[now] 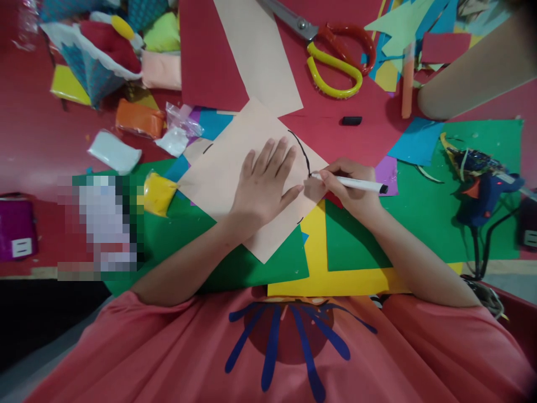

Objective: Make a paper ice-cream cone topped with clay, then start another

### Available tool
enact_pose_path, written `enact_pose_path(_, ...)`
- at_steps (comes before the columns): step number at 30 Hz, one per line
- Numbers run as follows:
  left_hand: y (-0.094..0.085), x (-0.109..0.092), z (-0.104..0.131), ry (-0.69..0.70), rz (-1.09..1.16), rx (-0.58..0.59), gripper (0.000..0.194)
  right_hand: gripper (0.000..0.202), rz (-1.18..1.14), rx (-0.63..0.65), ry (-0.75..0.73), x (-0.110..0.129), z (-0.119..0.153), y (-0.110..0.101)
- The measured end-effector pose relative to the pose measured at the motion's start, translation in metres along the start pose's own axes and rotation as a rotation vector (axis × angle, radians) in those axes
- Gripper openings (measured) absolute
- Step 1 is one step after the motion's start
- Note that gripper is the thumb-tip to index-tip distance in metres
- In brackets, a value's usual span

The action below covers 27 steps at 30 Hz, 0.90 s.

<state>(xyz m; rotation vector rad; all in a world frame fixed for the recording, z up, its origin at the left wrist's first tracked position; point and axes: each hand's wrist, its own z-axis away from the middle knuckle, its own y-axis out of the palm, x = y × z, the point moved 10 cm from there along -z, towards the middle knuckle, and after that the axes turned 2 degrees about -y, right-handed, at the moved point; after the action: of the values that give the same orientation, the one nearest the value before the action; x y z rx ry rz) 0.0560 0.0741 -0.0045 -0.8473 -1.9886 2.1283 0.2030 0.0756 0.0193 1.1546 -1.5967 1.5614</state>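
Note:
A peach paper sheet [222, 168] lies turned like a diamond on green and yellow sheets. My left hand [264, 184] rests flat on it, fingers spread, holding nothing. In my right hand [352, 190] is a white marker [363, 183], pinched near its tip, with a black end pointing right. The tip touches the paper at the lower end of a curved black line [301, 148]. Short black marks show near the sheet's left and lower right edges. A black cap [351, 120] lies on red paper above my right hand.
Scissors with red and yellow handles [335, 70] lie at the top. A blue glue gun [482, 196] stands at the right, its cable beside my right forearm. Clay packets, such as an orange one [140, 118], lie at the left. A pale cylinder [482, 67] reaches in at the upper right.

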Motion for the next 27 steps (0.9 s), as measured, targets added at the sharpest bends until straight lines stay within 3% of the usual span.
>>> enact_pose_path(11,0.000,0.000,0.000,-0.005,-0.005,-0.003,0.074,0.028,-0.043,0.104,0.060,0.000,0.001,0.006)
enact_pose_path(19,0.000,0.000,0.000,0.003,0.001,-0.010,0.072,0.022,-0.044,-0.002,0.079,-0.006,0.000,-0.001)
enact_pose_path(27,0.001,0.001,0.000,-0.008,0.010,-0.008,0.072,0.025,-0.042,0.126,0.085,0.000,0.003,0.009)
